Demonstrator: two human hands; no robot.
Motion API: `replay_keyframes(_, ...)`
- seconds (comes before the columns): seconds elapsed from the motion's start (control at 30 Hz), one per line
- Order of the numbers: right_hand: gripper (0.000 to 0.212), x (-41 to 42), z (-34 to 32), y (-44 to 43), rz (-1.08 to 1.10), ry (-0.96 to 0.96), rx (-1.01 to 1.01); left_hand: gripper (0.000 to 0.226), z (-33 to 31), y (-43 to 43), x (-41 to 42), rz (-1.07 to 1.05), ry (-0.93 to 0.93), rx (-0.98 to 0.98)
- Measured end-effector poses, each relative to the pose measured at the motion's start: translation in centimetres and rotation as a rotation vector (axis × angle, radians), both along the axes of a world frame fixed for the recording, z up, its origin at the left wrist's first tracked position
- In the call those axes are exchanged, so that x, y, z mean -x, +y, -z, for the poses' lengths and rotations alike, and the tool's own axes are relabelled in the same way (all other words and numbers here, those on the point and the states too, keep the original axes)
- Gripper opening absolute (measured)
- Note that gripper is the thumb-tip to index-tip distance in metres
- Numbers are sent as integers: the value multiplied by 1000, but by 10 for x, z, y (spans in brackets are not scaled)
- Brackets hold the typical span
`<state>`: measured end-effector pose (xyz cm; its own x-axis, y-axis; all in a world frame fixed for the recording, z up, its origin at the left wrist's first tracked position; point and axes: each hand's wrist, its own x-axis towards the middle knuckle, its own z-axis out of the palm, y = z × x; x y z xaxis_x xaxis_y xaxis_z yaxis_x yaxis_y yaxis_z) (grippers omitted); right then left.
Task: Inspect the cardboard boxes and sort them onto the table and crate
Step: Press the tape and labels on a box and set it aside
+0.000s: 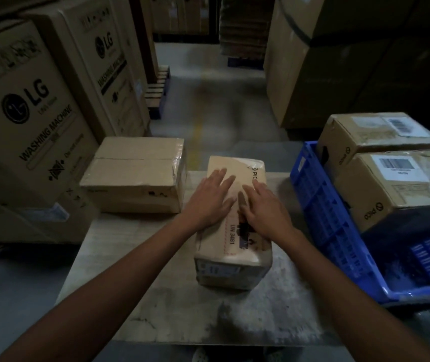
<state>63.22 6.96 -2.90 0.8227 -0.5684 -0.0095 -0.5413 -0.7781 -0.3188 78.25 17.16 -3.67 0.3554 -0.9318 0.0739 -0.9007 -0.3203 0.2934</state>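
Observation:
A long tan cardboard box printed "PICO" and "UN 3481" lies on the grey table in front of me. My left hand rests flat on its top with straight fingers. Beside it, my right hand also lies flat on the box top. A taped cardboard box sits at the table's far left corner. At the right, a blue plastic crate holds two PICO boxes: a near one and a far one, both with barcode labels.
Tall LG washing-machine cartons stand stacked at the left. Large cartons rise at the back right. A concrete aisle with a blue pallet runs between them. The table's near part is bare.

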Motion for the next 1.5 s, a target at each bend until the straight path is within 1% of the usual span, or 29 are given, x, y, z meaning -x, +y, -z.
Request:
replay_keyframes(0.07, 54, -6, 5, -2, -17, 72, -10, 61, 13, -1, -3, 12, -34, -109)
replay_keyframes(0.13, 56, -3, 9, -2, -26, 104, 26, 59, 20, 1, -4, 18, -37, -124)
replay_keyframes(0.23, 54, -4, 12, -1, 17, 48, -33, 58, 21, 2, -5, 16, -16, -115)
replay_keyframes(0.33, 52, -7, 16, 6, 41, 30, -12, 57, 22, 2, -5, 17, -28, -119)
replay_keyframes(0.4, 43, -9, 9, 0, 38, 55, 2, 52, 12, -7, -13, 52, -56, -121)
replay_keyframes(0.47, 34, -23, -5, -18, 65, 84, 27, 45, -2, -27, -26, 32, -62, -74)
replay_keyframes(0.53, 43, -43, -15, -35, 99, 101, 4, 50, -6, -45, -39, -10, 6, -52)
replay_keyframes(0.6, 56, -55, -4, -40, 85, 109, -39, 57, 4, -51, -46, -24, 26, -130)
replay_keyframes(0.63, 59, -56, 5, -40, 67, 129, -48, 57, 12, -50, -46, -32, 29, -155)
replay_keyframes(0.7, 60, -52, 21, -40, 45, 136, -20, 57, 19, -45, -45, -41, 41, -153)
replay_keyframes(0.8, 62, -48, 25, -48, 33, 138, 18, 57, 18, -48, -46, -37, 41, -130)
replay_keyframes(0.87, 62, -50, 25, -52, 21, 109, 47, 56, 17, -50, -47, -46, 28, -101)
replay_keyframes(0.97, 67, -49, 27, -45, 61, 24, 55, 58, 21, -47, -43, -86, 85, 3)
replay_keyframes(1.0, 72, -48, 34, -45, 108, -13, 39, 62, 24, -45, -41, -147, 116, 56)
replay_keyframes(1.03, 77, -48, 43, -48, 201, -44, -14, 67, 26, -43, -40, -242, 161, 95)
replay_keyframes(1.07, 82, -46, 49, -52, 314, -86, -112, 72, 26, -42, -41, -358, 237, 110)
replay_keyframes(1.1, 85, -45, 52, -56, 431, -137, -288, 78, 27, -42, -42, -471, 360, 111)
replay_keyframes(1.13, 85, -43, 53, -59, 518, -213, -509, 84, 25, -43, -44, -556, 524, 100)
replay_keyframes(1.17, 77, -42, 53, -59, 585, -265, -707, 86, 23, -43, -44, -603, 709, 104)
replay_keyframes(1.2, 61, -41, 51, -57, 614, -304, -852, 83, 21, -42, -44, -626, 870, 124)
replay_keyframes(1.23, 46, -39, 48, -55, 611, -325, -914, 77, 20, -41, -44, -633, 994, 155)
replay_keyframes(1.27, 38, -37, 45, -52, 595, -340, -924, 69, 19, -40, -43, -633, 1092, 183)
replay_keyframes(1.3, 35, -34, 42, -48, 590, -348, -928, 63, 18, -36, -41, -622, 1176, 206)
replay_keyframes(1.4, 34, -27, 38, -40, 586, -394, -983, 56, 16, -27, -35, -565, 1322, 233)
replay_keyframes(1.5, 42, -21, 27, -35, 590, -461, -1007, 51, 1, -20, -26, -544, 1410, 291)
